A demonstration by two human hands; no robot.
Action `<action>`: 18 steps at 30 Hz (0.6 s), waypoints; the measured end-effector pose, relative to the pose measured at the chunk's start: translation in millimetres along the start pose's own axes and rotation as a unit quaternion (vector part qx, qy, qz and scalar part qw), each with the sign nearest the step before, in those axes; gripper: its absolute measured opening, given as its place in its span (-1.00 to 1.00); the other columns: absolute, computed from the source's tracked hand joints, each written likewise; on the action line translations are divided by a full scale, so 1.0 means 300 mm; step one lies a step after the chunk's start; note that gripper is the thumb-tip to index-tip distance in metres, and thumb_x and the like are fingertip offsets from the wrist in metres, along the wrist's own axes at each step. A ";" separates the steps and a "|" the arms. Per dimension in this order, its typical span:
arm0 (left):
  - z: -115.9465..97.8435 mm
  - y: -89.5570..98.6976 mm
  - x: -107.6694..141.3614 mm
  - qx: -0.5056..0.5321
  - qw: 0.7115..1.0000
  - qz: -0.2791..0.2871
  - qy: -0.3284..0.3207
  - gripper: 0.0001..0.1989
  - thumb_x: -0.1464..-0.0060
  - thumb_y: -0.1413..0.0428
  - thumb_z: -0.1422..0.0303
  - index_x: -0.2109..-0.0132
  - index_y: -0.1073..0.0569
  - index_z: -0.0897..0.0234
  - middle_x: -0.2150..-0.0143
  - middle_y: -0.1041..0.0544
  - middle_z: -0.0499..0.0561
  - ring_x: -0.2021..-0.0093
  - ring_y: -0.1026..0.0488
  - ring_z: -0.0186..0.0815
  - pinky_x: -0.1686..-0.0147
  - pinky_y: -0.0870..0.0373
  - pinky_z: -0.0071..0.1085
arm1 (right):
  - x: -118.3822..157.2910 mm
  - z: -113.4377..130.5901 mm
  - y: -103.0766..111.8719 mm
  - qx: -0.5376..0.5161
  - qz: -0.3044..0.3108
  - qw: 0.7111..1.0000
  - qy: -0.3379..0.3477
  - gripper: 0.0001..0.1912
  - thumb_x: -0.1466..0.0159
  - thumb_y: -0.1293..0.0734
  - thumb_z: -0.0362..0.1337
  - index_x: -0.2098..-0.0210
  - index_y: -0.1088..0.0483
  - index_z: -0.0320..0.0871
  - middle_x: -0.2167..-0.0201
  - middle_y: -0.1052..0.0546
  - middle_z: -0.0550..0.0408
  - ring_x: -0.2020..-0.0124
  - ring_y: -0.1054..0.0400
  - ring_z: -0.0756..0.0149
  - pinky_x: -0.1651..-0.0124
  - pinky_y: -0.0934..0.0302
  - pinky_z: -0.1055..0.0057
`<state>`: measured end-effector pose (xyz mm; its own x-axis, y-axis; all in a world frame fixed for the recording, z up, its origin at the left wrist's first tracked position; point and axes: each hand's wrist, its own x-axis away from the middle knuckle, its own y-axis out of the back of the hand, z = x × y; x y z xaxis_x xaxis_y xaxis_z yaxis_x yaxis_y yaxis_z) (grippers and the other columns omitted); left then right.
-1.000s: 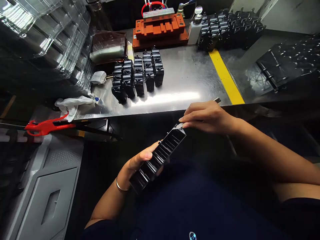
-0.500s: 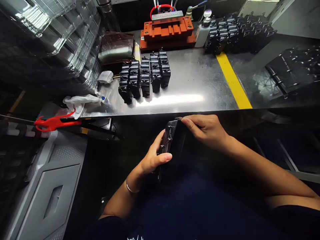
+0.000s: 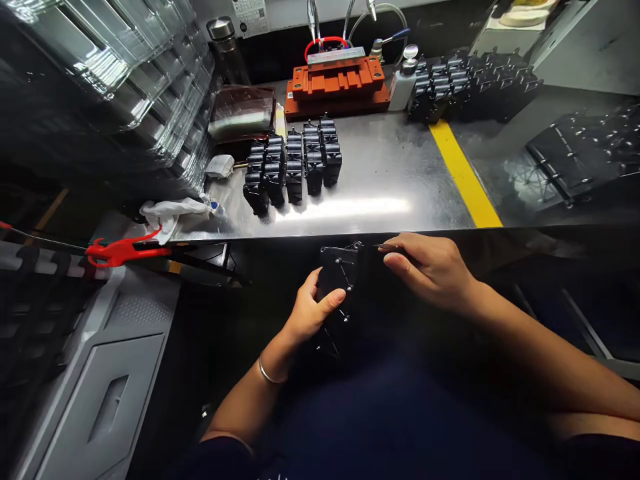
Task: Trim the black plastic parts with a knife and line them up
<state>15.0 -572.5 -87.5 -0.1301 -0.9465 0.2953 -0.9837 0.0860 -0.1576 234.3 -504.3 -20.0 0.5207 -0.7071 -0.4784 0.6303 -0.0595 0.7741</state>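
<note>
My left hand [image 3: 313,308] is closed around a black plastic part [image 3: 341,273], its thumb across the face that shows small shiny pins. This part is held in front of the bench edge, broad face towards the camera. To its right, my right hand [image 3: 433,267] pinches a small thin blade-like tool [image 3: 387,247] between thumb and fingers. A gap separates the tool's tip from the black part. On the metal bench beyond stand several black ribbed parts [image 3: 294,167] in a row.
An orange fixture [image 3: 337,83] stands at the back beside a white bottle [image 3: 403,83]. More black parts [image 3: 440,83] are behind the yellow stripe [image 3: 465,173]. Clear trays [image 3: 150,87] are stacked at left, above a red air gun [image 3: 125,252].
The black part has turned in my left hand, so its broad face shows more. My right hand has moved a little right, away from the part. The view has shifted slightly.
</note>
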 end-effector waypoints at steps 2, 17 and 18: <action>0.025 -0.001 0.004 -0.096 0.986 -0.075 -0.114 -0.30 0.10 -0.33 0.15 -0.16 -0.30 0.24 -0.04 -0.48 0.12 -0.06 -0.42 -0.10 -0.09 -0.32 -0.18 | 0.002 0.001 0.006 0.061 0.029 0.998 0.019 -0.57 -0.36 -0.16 0.02 0.34 -0.43 -0.18 0.50 -0.53 0.06 0.51 -0.39 0.39 0.46 -0.16 0.46; 0.028 0.029 0.019 -0.214 0.927 -0.087 -0.296 -0.38 0.21 -0.38 0.27 -0.03 -0.37 0.20 0.12 -0.56 0.10 0.17 -0.52 -0.10 0.11 -0.45 -0.16 | -0.004 0.021 0.043 0.058 0.063 0.984 0.158 -0.46 -0.33 -0.20 0.06 0.61 -0.27 -0.20 0.65 -0.29 0.15 0.62 -0.12 0.52 0.53 0.08 0.47; 0.023 0.032 0.016 -0.207 0.931 -0.066 -0.294 -0.38 0.20 -0.37 0.25 -0.04 -0.37 0.20 0.11 -0.56 0.10 0.16 -0.52 -0.11 0.11 -0.45 -0.17 | -0.005 0.022 0.045 0.051 0.070 0.982 0.170 -0.46 -0.33 -0.20 0.03 0.64 -0.24 -0.20 0.67 -0.27 0.16 0.63 -0.10 0.52 0.53 0.08 0.47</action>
<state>5.7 -578.5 -94.1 -0.0339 -0.9532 -0.3006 -0.9657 -0.0463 0.2557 238.0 -508.6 -6.2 0.7711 -0.4390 -0.4612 0.4866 -0.0608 0.8715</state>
